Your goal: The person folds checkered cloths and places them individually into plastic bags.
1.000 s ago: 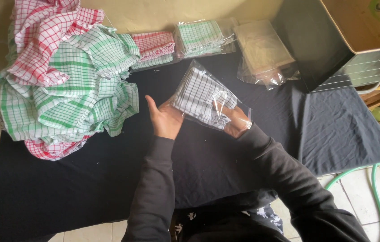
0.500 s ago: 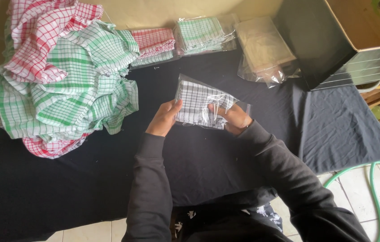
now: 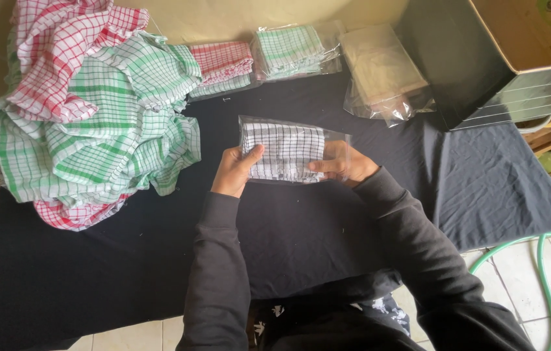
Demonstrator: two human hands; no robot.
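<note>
The left hand (image 3: 235, 170) and the right hand (image 3: 344, 162) both grip a clear bag with a folded black-checked cloth (image 3: 285, 151) inside — one hand at each end, just above the black table cover (image 3: 126, 260). To the left lies a heap of green and red checked cloths (image 3: 93, 117); behind, packed cloths (image 3: 288, 49) and empty bags (image 3: 383, 71).

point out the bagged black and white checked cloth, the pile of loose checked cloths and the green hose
bagged black and white checked cloth (image 3: 286, 151), head view, middle of the folded cloth inside the clear bag
pile of loose checked cloths (image 3: 100, 123), head view, a green checked cloth mid-pile
green hose (image 3: 544, 273), head view, upright stretch over the floor tiles
</note>
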